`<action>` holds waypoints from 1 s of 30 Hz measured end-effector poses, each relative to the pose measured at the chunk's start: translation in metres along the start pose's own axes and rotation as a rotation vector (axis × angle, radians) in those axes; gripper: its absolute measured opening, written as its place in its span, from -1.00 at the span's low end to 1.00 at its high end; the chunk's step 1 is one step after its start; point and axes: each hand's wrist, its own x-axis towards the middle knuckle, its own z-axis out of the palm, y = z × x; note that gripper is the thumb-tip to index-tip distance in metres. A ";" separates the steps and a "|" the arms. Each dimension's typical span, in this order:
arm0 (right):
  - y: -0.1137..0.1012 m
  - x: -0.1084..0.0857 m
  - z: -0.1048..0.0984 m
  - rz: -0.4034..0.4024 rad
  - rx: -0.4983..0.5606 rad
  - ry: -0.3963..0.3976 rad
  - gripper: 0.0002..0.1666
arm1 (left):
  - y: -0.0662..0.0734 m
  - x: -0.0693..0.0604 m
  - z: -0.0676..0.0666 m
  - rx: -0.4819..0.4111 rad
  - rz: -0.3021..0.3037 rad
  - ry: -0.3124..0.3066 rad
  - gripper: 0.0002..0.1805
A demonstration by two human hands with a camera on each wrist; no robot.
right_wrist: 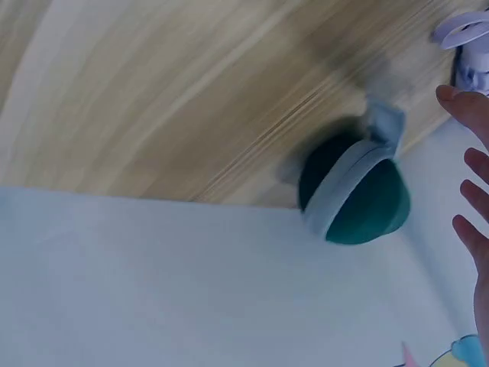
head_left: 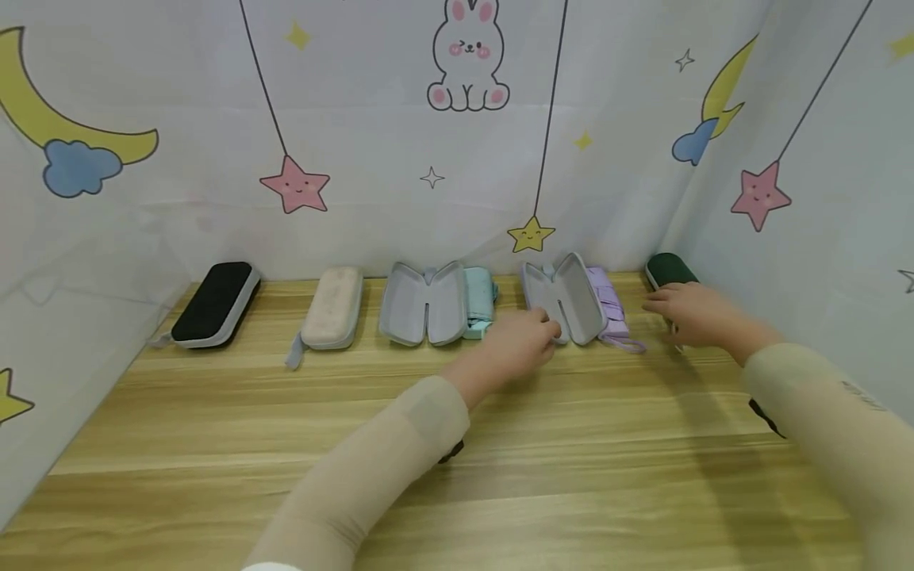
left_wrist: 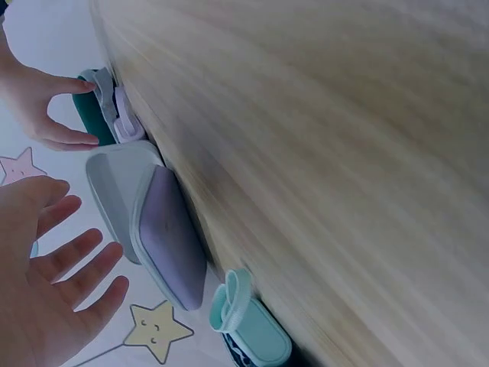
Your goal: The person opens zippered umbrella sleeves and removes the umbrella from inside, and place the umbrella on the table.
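Head view — five cases, two unfolded; left hand, right hand — both relaxed, holding nothing

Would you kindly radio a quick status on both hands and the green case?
Right hand open, at the green case. Left hand open, by the opened lilac case. Green case looks closed; lilac bundle nearby, not blocking.

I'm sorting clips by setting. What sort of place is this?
Probably a small staged filming corner: a wood-grain tabletop, white cloth-like walls close around it, printed with moons and stars, and a tidy row of cases along the back.
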 end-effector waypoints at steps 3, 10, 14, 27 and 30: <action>0.009 -0.007 0.003 0.046 0.027 0.008 -0.35 | 0.005 -0.002 -0.002 0.013 0.028 -0.013 -0.73; 0.028 -0.015 0.020 0.306 0.185 0.018 -0.28 | 0.020 -0.004 -0.002 0.023 0.034 -0.071 -0.69; 0.036 -0.015 0.028 0.423 0.297 -0.037 -0.13 | 0.027 -0.005 -0.002 0.040 0.041 -0.092 -0.68; 0.040 -0.013 0.021 0.452 0.391 -0.133 -0.06 | 0.038 -0.012 0.005 0.058 0.063 -0.046 -0.73; 0.039 -0.015 0.017 0.428 0.385 -0.146 -0.03 | 0.040 -0.014 0.006 0.058 0.060 -0.047 -0.74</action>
